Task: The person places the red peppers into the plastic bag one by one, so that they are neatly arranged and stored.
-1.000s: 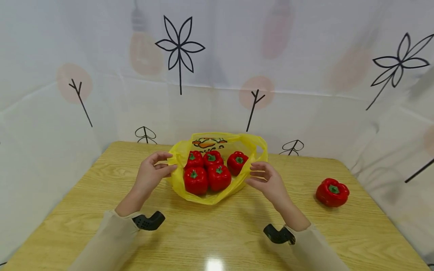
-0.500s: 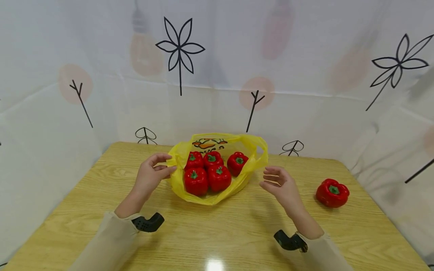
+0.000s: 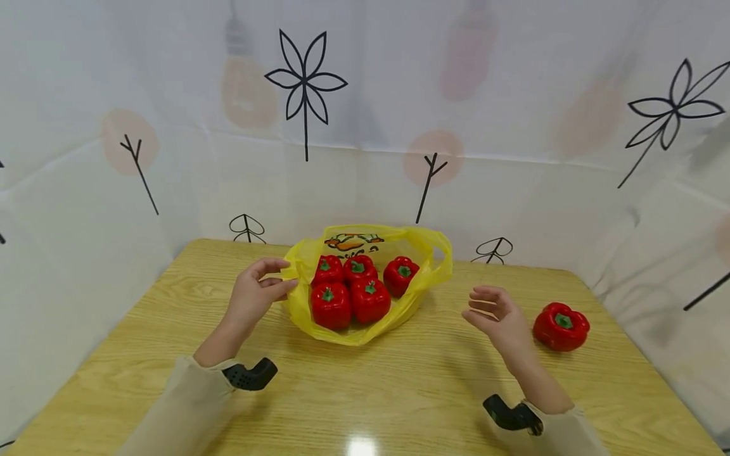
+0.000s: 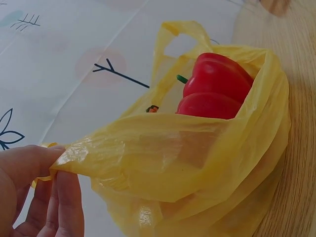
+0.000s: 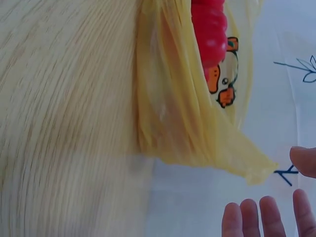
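Note:
A yellow plastic bag (image 3: pixel 365 337) stands on the table with its mouth spread wide. Several red bell peppers (image 3: pixel 331 306) with green stems lie inside it. My left hand (image 3: pixel 253 294) pinches the bag's left edge between thumb and fingers, which the left wrist view shows closely. To the right of the bag, my right hand (image 3: pixel 502 323) hovers above the table, holding nothing, its fingers apart and slightly bent. One more red bell pepper (image 3: pixel 561 327) sits on the table just to the right of that hand. In the right wrist view the bag's corner (image 5: pixel 256 168) is apart from the fingertips.
The wooden table (image 3: pixel 319 399) reaches back to a white cloth backdrop (image 3: pixel 365 126) printed with plants. The bag's right handle loop (image 3: pixel 440 253) stands up at its back right. A black wrist camera (image 3: pixel 249 373) sits on each forearm.
My right hand has let go of the bag's right side, or left its edge, and moved right toward the lone bell pepper. The left hand stays in place at the bag.

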{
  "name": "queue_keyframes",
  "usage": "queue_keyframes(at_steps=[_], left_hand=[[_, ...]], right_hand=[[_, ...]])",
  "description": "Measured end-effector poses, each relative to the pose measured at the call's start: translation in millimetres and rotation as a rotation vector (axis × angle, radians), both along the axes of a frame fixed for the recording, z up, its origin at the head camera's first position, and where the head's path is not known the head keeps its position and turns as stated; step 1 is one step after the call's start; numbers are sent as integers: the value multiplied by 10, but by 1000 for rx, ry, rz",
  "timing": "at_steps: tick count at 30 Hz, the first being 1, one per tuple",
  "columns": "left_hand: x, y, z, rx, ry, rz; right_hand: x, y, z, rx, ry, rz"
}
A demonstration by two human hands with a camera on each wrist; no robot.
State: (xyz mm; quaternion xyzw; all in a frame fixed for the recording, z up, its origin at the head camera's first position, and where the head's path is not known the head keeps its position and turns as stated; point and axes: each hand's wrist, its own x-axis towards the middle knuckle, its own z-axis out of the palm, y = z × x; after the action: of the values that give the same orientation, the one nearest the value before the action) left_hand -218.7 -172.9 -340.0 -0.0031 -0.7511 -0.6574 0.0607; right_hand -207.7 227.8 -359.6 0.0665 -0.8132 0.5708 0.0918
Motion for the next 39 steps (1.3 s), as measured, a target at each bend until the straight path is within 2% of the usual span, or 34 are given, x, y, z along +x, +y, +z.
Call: queue_keyframes(at_steps=[9, 15, 21, 23, 26, 28, 30, 34, 36, 39], left_hand=[[-1, -3, -3, -5, -5, 10], [3, -4, 1, -11, -4, 16], [-2, -5, -4, -8, -5, 12], [-5, -7, -8, -10, -5, 11], [-7, -9, -9, -8, -5, 10], [-8, -9, -6, -7, -4, 10], [-12, -12, -7, -5, -4, 11], [-21, -17, -16, 0, 0, 6], [-25, -16, -23, 6, -2, 4], [-25, -13, -26, 4, -2, 6]], right_hand=[[68, 255, 5, -12, 33, -46], [77, 409, -13, -84, 62, -43], [58, 561, -31, -118, 42, -70], [-64, 750, -217, -128, 56, -74], [-60, 835, -236, -156, 46, -79], [-118, 962, -336, -180, 48, -76], [-115, 1009, -329, -215, 24, -81], [-389, 1391, -725, -258, 53, -93], [-434, 1479, -796, -245, 60, -111], [-437, 1553, -817, -244, 51, -127]])
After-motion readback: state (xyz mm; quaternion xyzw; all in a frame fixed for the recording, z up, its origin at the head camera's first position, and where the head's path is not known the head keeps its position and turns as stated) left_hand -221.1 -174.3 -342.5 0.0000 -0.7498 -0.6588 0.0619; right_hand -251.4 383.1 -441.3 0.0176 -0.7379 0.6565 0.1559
